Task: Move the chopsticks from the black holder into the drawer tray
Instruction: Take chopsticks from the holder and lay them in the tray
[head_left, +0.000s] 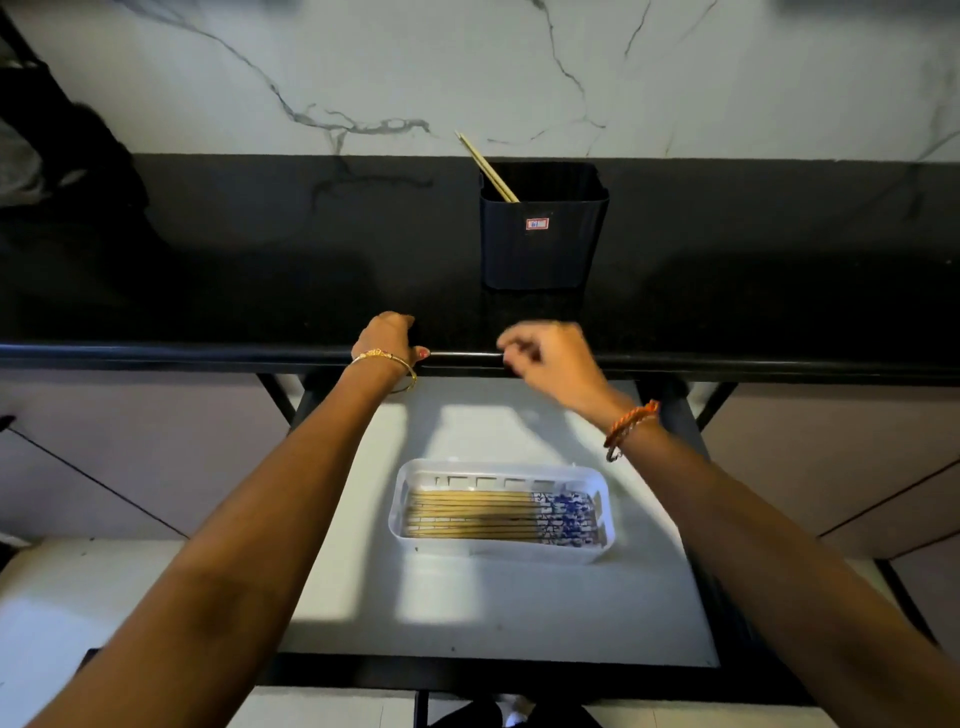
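The black counter fills my view, the open drawer below it. The black holder stands past the front edge with two chopsticks leaning up-left. The tray holds the rest, lying left-right. My right hand, blurred, loosely curled, empty, is nearer; my left hand grips the edge.
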